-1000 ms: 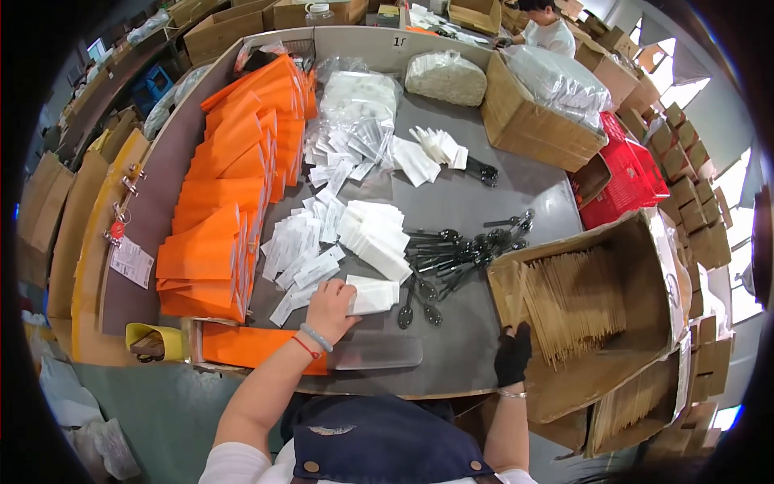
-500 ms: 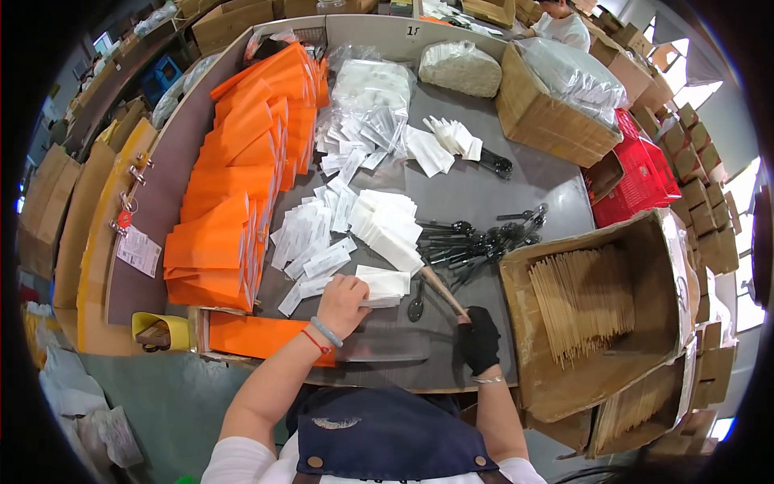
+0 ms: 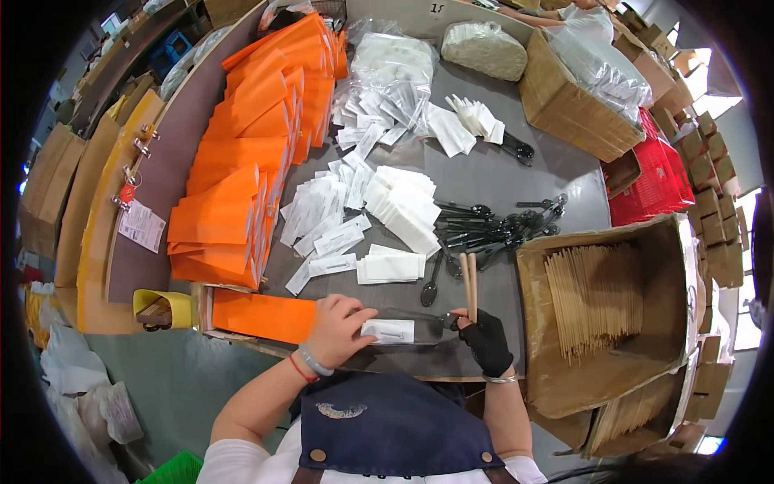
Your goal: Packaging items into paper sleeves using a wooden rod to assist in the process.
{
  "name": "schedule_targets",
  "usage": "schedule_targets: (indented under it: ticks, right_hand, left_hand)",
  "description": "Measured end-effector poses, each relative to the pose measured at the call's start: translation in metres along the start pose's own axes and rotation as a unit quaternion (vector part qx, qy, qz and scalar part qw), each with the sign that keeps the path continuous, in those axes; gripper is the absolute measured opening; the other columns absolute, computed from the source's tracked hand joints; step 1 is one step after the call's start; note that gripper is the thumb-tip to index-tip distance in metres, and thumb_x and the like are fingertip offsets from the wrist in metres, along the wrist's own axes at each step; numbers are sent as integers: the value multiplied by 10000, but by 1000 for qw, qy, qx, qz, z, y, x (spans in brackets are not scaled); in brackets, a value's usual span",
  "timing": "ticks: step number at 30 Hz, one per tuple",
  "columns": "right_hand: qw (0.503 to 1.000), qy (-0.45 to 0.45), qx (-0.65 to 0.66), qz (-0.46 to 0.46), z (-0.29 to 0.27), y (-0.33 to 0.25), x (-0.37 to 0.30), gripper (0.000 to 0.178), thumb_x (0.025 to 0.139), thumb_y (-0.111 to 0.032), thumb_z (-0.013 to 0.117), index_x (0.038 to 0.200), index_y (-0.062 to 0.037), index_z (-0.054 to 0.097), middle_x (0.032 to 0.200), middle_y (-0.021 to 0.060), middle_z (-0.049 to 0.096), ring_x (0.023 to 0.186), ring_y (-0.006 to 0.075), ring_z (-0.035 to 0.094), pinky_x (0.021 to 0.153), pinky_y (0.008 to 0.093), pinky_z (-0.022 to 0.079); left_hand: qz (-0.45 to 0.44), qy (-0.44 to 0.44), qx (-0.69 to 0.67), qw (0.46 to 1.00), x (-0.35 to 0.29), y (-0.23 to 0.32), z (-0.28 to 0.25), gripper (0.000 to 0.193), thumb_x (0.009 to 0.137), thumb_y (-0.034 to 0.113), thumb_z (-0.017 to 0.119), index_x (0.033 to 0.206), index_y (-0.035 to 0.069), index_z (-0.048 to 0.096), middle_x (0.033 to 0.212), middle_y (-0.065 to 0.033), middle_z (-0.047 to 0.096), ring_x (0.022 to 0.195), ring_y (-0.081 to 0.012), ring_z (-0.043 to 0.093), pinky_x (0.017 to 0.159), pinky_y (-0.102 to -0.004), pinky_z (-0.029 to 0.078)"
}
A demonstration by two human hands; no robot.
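My left hand (image 3: 337, 332) pinches the left end of a small white paper packet (image 3: 390, 331), low over the front of the grey table. In its black fingerless glove, my right hand (image 3: 486, 345) grips a pair of wooden chopsticks (image 3: 469, 284) standing nearly upright. The bowl of a black spoon (image 3: 447, 320) shows at the right fingertips, its handle running left above the packet. Just beyond lie a stack of folded white napkins (image 3: 392, 264) and a spread of small white packets (image 3: 322, 216). Several black spoons (image 3: 496, 227) are heaped to the right.
Orange paper sleeves (image 3: 234, 189) are piled along the left wall, with another orange sleeve (image 3: 262, 315) in the front tray. A cardboard box (image 3: 532, 323) of wooden chopsticks stands at the right. Behind it sit a red crate (image 3: 665, 173) and another carton (image 3: 564, 109).
My left hand has come nearer from beside the napkin stack, now with a packet. The chopsticks have swung from slanted to nearly upright, and a spoon now shows at my right hand.
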State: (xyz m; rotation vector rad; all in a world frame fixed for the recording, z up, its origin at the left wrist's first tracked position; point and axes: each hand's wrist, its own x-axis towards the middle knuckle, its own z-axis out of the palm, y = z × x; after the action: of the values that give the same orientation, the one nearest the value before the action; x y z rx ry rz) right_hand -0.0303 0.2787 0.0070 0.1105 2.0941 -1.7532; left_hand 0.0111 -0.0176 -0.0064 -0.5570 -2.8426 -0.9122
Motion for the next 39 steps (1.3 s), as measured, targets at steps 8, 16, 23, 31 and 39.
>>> schedule_targets:
  ticks: [8,16,23,31,39]
  right_hand:
    - [957,-18,-271,-100,52,19,7,266,838,-158,685,1091,-77,675,830,81,667,754,218,642,708,323,506]
    - [846,-50,-463,-261,36,8,1,369,807,-231,681,1175,-258,662,868,34,665,738,263,594,640,388,487]
    - [811,-113,-492,-297,43,12,16,336,801,-169,699,1130,-229,672,915,33,662,800,249,604,644,357,488]
    - [899,-46,-374,-223,46,20,11,154,745,-137,738,888,-93,701,871,115,658,847,293,633,723,370,512]
    - [956,-73,-199,-201,112,23,9,271,739,-104,752,949,-56,588,914,117,593,811,278,599,713,336,489]
  left_hand:
    - [39,-80,115,989,-29,6,1,571,662,245,769,1199,143,605,1287,34,534,1094,-206,483,892,-385,334]
    - [-8,-51,104,993,-33,-14,-25,658,609,281,819,1211,137,596,1296,-55,514,1183,-309,447,982,-488,324]
    - [-19,-73,28,997,-30,-31,-25,730,620,306,827,1272,128,550,1288,-92,490,1160,-325,446,1026,-517,309]
    - [10,-89,53,995,-2,-1,-3,688,591,265,829,1231,263,574,1184,-60,508,1096,-283,464,954,-442,340]
    - [17,-79,28,996,5,0,15,483,685,265,756,1130,181,589,1164,-71,515,1063,-289,486,894,-396,377]
